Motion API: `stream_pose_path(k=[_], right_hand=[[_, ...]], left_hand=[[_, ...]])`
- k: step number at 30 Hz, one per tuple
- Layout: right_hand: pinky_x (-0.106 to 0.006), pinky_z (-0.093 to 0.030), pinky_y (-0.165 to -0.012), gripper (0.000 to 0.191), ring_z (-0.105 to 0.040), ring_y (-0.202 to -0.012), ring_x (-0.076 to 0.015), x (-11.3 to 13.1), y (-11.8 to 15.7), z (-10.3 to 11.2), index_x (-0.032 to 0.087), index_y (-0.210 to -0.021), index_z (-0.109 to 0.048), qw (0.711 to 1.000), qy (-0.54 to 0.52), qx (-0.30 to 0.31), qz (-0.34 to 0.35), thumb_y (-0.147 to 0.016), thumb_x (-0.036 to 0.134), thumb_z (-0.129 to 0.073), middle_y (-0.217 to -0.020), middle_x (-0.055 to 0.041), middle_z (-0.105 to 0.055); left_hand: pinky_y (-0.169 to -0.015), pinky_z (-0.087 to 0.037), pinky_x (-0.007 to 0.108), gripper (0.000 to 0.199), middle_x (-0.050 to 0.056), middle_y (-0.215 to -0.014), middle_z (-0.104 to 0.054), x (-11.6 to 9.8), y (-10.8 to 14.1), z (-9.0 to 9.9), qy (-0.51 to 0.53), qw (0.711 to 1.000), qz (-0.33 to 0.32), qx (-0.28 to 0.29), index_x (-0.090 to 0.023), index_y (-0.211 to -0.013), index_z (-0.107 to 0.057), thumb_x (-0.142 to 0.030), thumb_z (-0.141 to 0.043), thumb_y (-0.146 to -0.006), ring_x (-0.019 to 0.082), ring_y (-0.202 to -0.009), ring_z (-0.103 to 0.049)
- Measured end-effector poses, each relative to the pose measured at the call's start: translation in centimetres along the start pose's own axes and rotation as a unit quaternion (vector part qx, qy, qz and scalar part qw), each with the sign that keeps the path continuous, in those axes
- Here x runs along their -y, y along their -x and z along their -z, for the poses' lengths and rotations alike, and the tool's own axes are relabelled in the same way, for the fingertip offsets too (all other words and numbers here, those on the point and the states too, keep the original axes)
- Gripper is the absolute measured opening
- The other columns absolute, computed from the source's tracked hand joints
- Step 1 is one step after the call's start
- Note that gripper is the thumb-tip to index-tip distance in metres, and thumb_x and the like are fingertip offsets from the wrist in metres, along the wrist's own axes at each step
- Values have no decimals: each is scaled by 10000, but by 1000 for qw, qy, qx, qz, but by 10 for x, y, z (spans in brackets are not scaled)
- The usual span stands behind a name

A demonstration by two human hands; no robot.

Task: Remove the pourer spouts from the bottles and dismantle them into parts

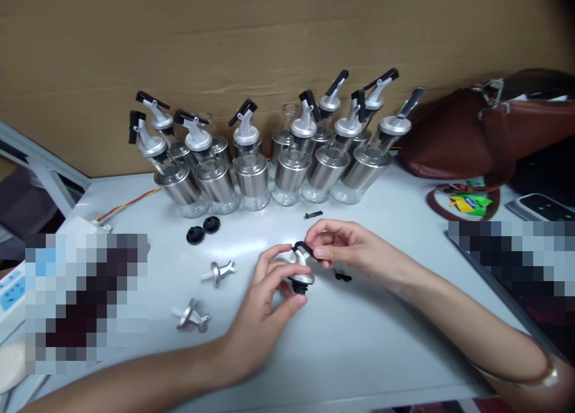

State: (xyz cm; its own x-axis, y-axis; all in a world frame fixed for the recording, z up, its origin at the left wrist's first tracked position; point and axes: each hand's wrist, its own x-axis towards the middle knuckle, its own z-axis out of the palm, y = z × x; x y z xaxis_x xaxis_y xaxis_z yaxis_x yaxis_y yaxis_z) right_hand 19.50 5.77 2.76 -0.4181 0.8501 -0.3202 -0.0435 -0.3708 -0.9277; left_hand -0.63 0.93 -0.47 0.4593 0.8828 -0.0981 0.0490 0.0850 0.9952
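The left hand (269,311) has its grip closed around a silver pourer (302,278) with a ribbed black stopper, held over the desk (359,347) in front of the bottles, while the right hand (344,245) pinches the black lever (303,246) at its top in a narrow grip. Steel-sleeved glass bottles (251,179) stand upright along the cardboard (278,35), most with pourer tops (246,136) seated in their necks and a back one (281,139) with its neck open; whether they hold liquid I cannot tell. Two loose black stoppers (196,235) lie near the bottles at left, and the brown bag (530,122) at right has whitish items (534,97) showing at its opening.
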Motion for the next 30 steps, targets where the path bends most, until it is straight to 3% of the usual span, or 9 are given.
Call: stream_pose_path(k=[9,19,22,26,30], right_hand=[[-182,-374,-519,279,-525,-520,-51,0,1,1,148,-752,-631,993,-88,6,-76,-629,293,-835,-592,45,-601],[-145,-414,-500,258,-565,-494,-40,-3,1,0,141,-807,-605,974,-187,59,-116,-674,216,-814,-637,23,-657],[-144,-426,-517,279,-581,-510,-45,-5,1,-2,139,-860,-611,969,-199,79,-122,-676,196,-813,-646,21,-660],[-139,-421,-529,248,-562,-515,-32,-5,1,-2,133,-840,-621,973,-204,53,-98,-685,189,-806,-645,30,-643],[-138,-408,-533,229,-542,-509,-23,-3,0,1,136,-795,-625,975,-203,37,-83,-681,206,-810,-642,32,-639]], left_hand=[[-855,-435,262,306,-42,-1405,-342,1,1,1,-15,1000,-24,14,-390,-1076,-626,-169,-573,-872,123,-975,-533],[-939,-387,263,271,-70,-1518,-297,1,1,1,-11,1000,-22,9,-376,-1106,-570,-203,-550,-898,178,-1343,-338],[-942,-385,263,247,-63,-1498,-329,2,0,1,-2,1000,-16,2,-361,-1084,-581,-216,-575,-884,184,-1358,-318],[-939,-385,259,257,-69,-1510,-314,1,-1,1,-1,1000,-7,4,-365,-1091,-581,-216,-574,-882,177,-1339,-352],[-977,-365,264,254,-65,-1539,-288,1,0,1,0,1000,-4,5,-359,-1107,-579,-226,-567,-890,181,-1397,-279]])
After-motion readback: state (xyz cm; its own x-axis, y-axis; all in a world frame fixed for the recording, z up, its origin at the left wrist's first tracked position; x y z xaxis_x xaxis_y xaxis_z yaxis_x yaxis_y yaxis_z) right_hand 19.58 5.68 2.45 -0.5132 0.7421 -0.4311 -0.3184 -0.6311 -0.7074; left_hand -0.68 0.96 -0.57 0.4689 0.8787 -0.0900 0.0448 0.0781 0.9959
